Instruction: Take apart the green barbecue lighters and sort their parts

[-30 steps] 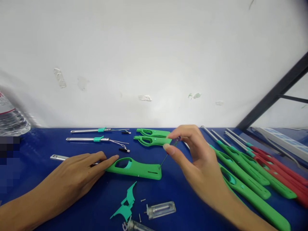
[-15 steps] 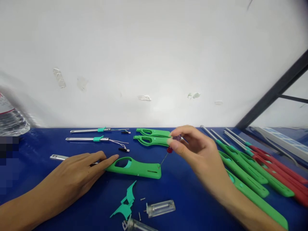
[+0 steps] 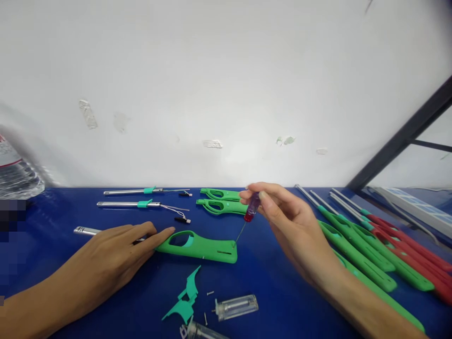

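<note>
My right hand (image 3: 287, 214) pinches the small red-and-purple screwdriver (image 3: 253, 207) between thumb and fingers. Its thin shaft slants down to the handle end of a green lighter (image 3: 208, 247) lying on the blue table. Over the front of that lighter rests my left hand (image 3: 122, 245), closed around it and pinning it down; a silver barrel (image 3: 84, 230) sticks out on the far side. Nearer me are two teal triggers (image 3: 187, 299), small screws (image 3: 205, 318) and a clear fuel tank (image 3: 236, 307). A second clear tank (image 3: 203, 331) is cut off by the bottom edge.
Two metal barrels (image 3: 123, 204) with wires lie at the back left, beside green handle shells (image 3: 222, 206). Several green lighters (image 3: 367, 256) and red lighters (image 3: 406, 240) fill the right side. A water bottle (image 3: 19, 172) stands at the left, before the white wall (image 3: 226, 84).
My right fingers have shifted on the screwdriver's handle, leaving more of it showing. The tip stays at the lighter's end, and my left hand has not moved.
</note>
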